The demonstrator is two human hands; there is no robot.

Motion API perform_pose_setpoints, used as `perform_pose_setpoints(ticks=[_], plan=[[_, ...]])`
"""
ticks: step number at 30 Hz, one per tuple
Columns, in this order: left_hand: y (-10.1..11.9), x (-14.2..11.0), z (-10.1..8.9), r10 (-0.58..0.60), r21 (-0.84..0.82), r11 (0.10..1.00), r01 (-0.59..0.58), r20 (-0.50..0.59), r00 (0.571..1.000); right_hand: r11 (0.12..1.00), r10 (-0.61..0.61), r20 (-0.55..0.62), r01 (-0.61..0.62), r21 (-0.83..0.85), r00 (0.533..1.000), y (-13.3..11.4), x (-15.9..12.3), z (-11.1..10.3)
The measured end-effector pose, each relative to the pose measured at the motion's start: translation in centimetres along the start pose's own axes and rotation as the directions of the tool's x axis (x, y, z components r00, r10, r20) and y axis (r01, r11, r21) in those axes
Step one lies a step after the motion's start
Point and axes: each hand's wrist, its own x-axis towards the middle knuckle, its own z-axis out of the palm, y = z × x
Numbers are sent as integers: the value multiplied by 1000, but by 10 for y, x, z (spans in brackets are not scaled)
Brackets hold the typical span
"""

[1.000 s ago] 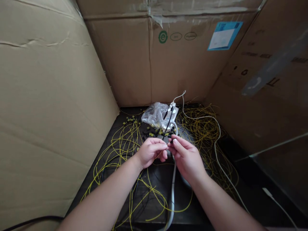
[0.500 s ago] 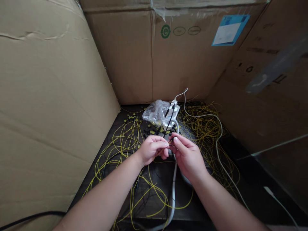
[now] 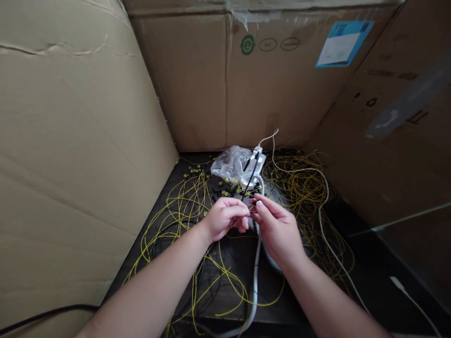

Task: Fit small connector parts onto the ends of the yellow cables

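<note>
My left hand (image 3: 228, 217) pinches a thin yellow wire near its end, which points toward the other hand. My right hand (image 3: 276, 225) is closed on a small black piece (image 3: 256, 203) held between thumb and forefinger; its exact kind is too small to make out. The two hands nearly meet above the dark tabletop (image 3: 225, 288). Just beyond them lie several small black pieces (image 3: 225, 190) and small yellow bits (image 3: 193, 170). Loose yellow wires (image 3: 183, 202) spread out at the left, beneath my left forearm.
A white power strip (image 3: 254, 169) with plugged-in cords stands behind my hands, beside a crumpled clear plastic bag (image 3: 230, 164). More yellow wire (image 3: 299, 183) is heaped at the right. Cardboard boxes (image 3: 197, 89) wall in the left, back and right. A white cable (image 3: 326, 225) trails along the right.
The hands stay close together, with my right hand drawn slightly away to the right. The whole view has shifted a little; nothing has been let go.
</note>
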Motion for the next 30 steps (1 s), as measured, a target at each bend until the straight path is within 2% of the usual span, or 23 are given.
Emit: perform_pose_setpoints(ticks=[8, 18, 24, 30], plan=[[0, 1, -2, -24, -15, 1000, 24, -4, 1000, 999, 10, 28, -11, 44, 1000, 0, 0, 1], [0, 1, -2, -33, -22, 999, 33, -1, 999, 1000, -9, 33, 9, 1, 999, 0, -1, 1], [1, 1, -1, -34, -13, 999, 34, -5, 999, 979, -88, 24, 90, -181, 996, -2, -3, 0], [-1, 2, -2, -29, -4, 1000, 29, -9, 1000, 858, -287, 87, 297, -420, 954, -10, -6, 3]])
